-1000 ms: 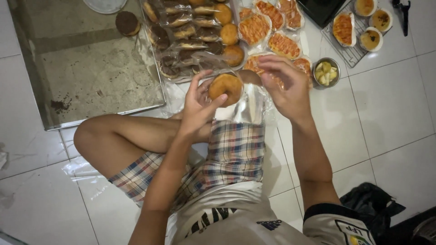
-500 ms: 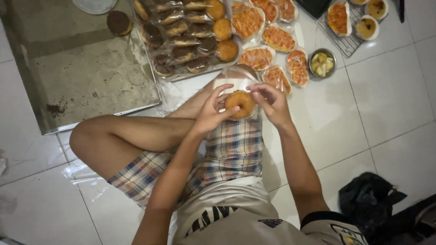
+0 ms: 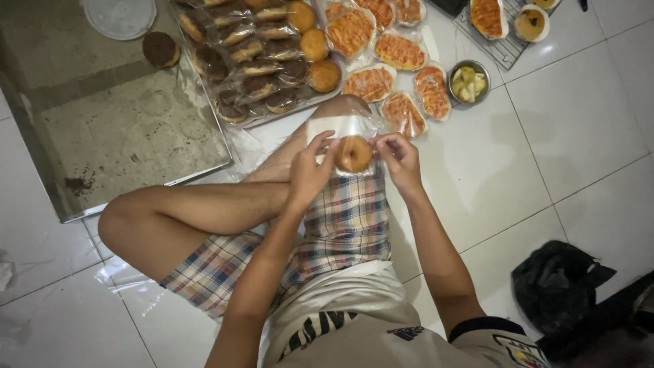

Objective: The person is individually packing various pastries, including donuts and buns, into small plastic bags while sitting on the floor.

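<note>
— What is different now, compared with a moment before?

— A second ago I held the round golden bun (image 3: 354,154) higher in the frame, close to the row of packed orange-topped breads (image 3: 371,83). Now I have brought it down toward me, and it sits in the middle of the frame, just above my knee and the checked shorts (image 3: 340,225).

— And your hands?

— Both are closed around it. My left hand (image 3: 310,174) pinches the left side of the bun with thumb and fingers bent, and my right hand (image 3: 398,160) pinches the right side. Between them is a clear plastic bag (image 3: 344,126); its open part stands up above the bun. I think the bun is already inside the bag or nearly so, but the plastic is too transparent to say exactly.

— What does this mean for the work?

— I judge that this bun is at the wrapping step: it left the pile and is now being enclosed.

— What is around you?

— In the upper left lies a metal baking tray (image 3: 102,150) with crumbs, and beside it wrapped chocolate buns (image 3: 252,61) and some bare golden buns (image 3: 320,48). A small metal bowl (image 3: 469,82) stands at the upper right, on the white tile floor (image 3: 545,170).
</note>
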